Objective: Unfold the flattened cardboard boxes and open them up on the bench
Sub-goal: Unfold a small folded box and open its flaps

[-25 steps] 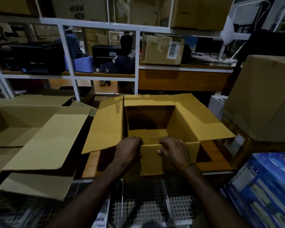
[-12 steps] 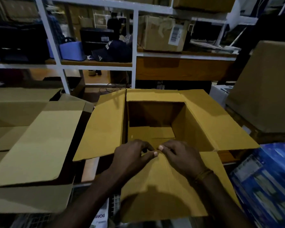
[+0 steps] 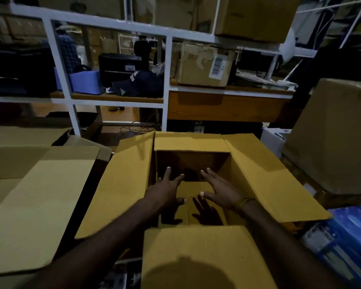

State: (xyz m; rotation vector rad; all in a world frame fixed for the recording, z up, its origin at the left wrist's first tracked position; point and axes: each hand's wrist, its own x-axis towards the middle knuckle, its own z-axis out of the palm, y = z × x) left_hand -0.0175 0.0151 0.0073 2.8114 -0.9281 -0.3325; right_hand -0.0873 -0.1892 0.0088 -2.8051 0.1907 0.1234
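The box (image 3: pixel 192 184) stands open on the surface, all four flaps splayed outward. Both grips are spread and hold nothing: left hand (image 3: pixel 165 191) and right hand (image 3: pixel 221 192) reach inside. Cardboard looks light, stiff, creasable; best taken at flap edges.

Readable markings
A dark cap (image 3: pixel 124 89) on the shelf shows the Adidas logo; the bag (image 3: pixel 143 82) behind it reads "adidas". The shelved box's barcode label (image 3: pixel 217 67) is illegible.
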